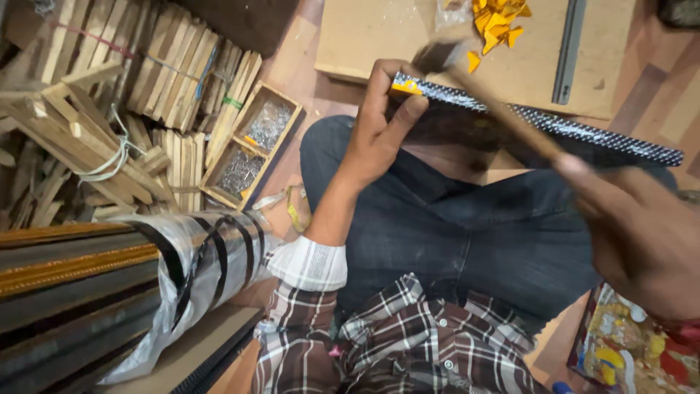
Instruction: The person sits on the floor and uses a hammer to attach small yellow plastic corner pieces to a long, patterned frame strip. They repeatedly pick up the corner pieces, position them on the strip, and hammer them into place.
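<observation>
Head view: both hands closed, left (379, 124) gripping frame moulding's (554, 128) end, right (642, 233) on blurred hammer (481, 84).

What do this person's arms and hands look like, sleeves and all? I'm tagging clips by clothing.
Both hands are bare, with no gloves, rings or watch in view. The left hand comes out of a plaid shirt sleeve in dark brown, white and red checks, rolled back to a pale striped cuff below the forearm. The right hand is blurred, and its sleeve is out of frame.
</observation>
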The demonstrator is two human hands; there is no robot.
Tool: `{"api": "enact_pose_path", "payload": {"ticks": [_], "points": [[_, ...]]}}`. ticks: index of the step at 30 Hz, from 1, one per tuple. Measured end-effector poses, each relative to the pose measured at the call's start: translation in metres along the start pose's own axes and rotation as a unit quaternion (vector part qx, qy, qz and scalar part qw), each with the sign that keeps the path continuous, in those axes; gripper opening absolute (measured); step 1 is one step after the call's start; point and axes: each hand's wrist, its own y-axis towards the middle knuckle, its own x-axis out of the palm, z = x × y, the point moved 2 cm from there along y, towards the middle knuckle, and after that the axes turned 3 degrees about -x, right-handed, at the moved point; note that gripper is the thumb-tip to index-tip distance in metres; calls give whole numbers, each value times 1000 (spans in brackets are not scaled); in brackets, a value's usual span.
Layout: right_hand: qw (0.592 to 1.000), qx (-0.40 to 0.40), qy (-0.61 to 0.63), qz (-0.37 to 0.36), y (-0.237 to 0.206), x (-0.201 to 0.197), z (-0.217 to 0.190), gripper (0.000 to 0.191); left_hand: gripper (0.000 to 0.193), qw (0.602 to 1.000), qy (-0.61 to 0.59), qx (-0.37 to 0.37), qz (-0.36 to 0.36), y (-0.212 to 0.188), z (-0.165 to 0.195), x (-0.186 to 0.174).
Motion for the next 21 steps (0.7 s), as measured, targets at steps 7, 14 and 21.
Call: {"api": "enact_pose_path", "payload": {"ticks": [7, 14, 21], "points": [[988, 29, -116, -99, 23, -5, -23, 65, 39, 998, -40, -40, -6, -1, -2, 0], [992, -22, -101, -77, 37, -12, -34, 66, 32, 998, -54, -34, -8, 0, 0, 1], [990, 4, -123, -68, 30, -11, -36, 61, 28, 1000, -3, 5, -6, 1, -1, -2]]}}
